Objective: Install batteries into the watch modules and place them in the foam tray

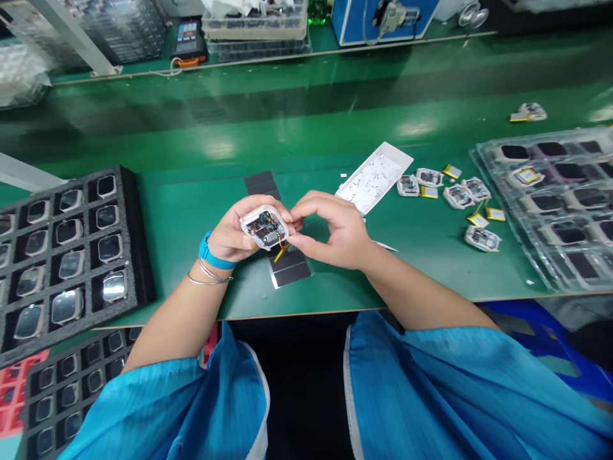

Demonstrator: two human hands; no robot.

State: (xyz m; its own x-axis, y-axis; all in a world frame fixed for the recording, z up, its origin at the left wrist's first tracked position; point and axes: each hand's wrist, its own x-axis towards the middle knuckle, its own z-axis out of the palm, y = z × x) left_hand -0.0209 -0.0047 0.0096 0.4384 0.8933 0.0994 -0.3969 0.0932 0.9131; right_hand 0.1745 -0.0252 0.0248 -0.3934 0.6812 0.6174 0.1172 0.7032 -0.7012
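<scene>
My left hand (pixel 234 235) is wrapped around a small white watch case (pixel 265 227) with its circuit board facing up. Coloured wires and a yellow part (pixel 280 250) hang from the case's near edge. My right hand (pixel 330 231) is curled beside the case, its fingertips pinched at the case's right side by the wires. Both hands hover over a strip of black pads (pixel 282 255) on the green table (pixel 191 211).
A black foam tray (pixel 136 249) of watch screens lies at the left, another below it. A white sheet (pixel 375 177), loose watch cases (pixel 458 196) with yellow batteries, and a clear plastic tray (pixel 555 204) sit at the right. The table's front edge runs under my forearms.
</scene>
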